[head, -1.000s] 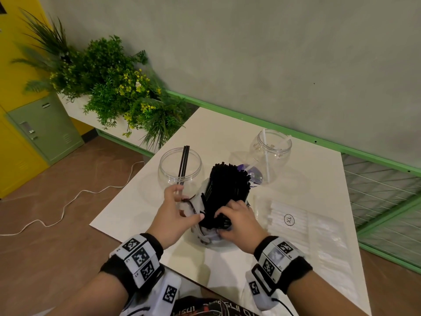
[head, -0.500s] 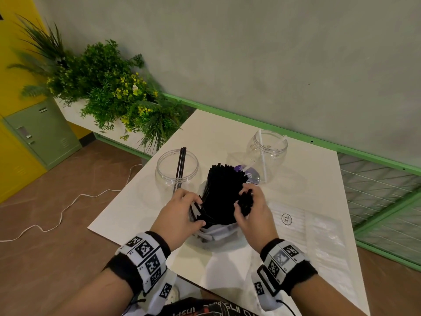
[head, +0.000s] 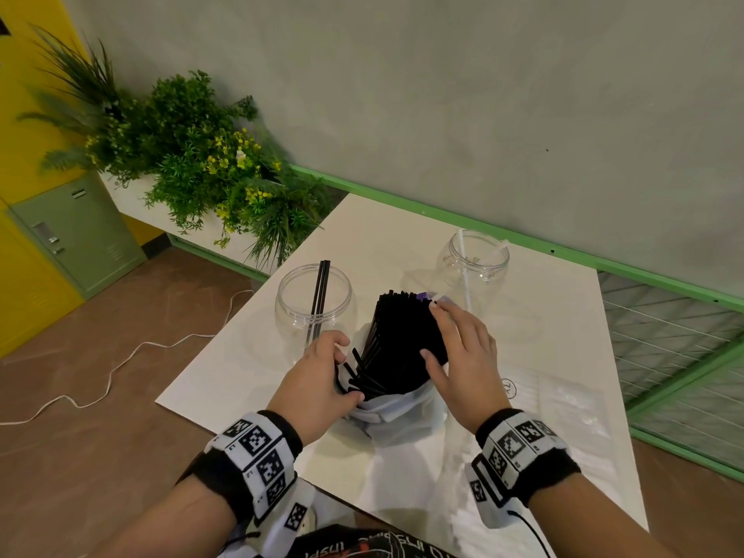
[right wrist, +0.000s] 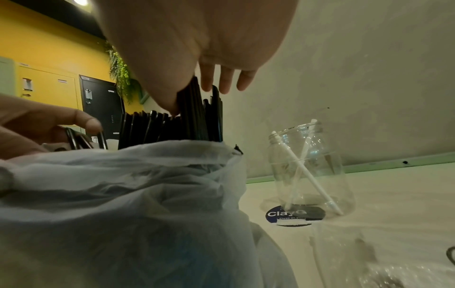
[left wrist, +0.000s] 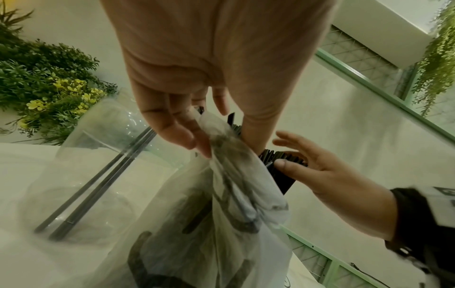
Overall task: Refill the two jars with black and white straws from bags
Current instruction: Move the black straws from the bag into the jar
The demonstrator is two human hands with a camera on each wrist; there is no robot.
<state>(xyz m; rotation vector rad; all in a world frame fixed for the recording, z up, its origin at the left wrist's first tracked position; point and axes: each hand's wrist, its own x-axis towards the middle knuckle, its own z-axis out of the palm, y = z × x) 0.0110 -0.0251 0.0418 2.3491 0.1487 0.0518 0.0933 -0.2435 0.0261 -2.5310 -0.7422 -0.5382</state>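
Observation:
A bundle of black straws [head: 402,340] stands upright in a crumpled white plastic bag [head: 402,416] on the table. My left hand [head: 322,372] pinches the bag's rim [left wrist: 221,155] at the bundle's left side. My right hand [head: 463,356] lies against the bundle's right side with straight, spread fingers [right wrist: 221,81] and its thumb on the straws [right wrist: 192,120]. The left clear jar [head: 298,312] holds two black straws [head: 322,292]. The right clear jar [head: 477,263] holds white straws [right wrist: 307,175]. A flat clear bag of white straws [head: 555,400] lies to the right.
The white table [head: 382,243] meets a grey wall with a green rail [head: 523,239] behind. A planter of green plants [head: 193,163] stands beyond the table's left corner. A white cable [head: 120,364] runs over the brown floor. A round sticker [right wrist: 295,214] lies beside the right jar.
My right hand has let go of the tuft of straws it held and slid up, now flat along the bundle's right side. The left hand stays at the bag's rim.

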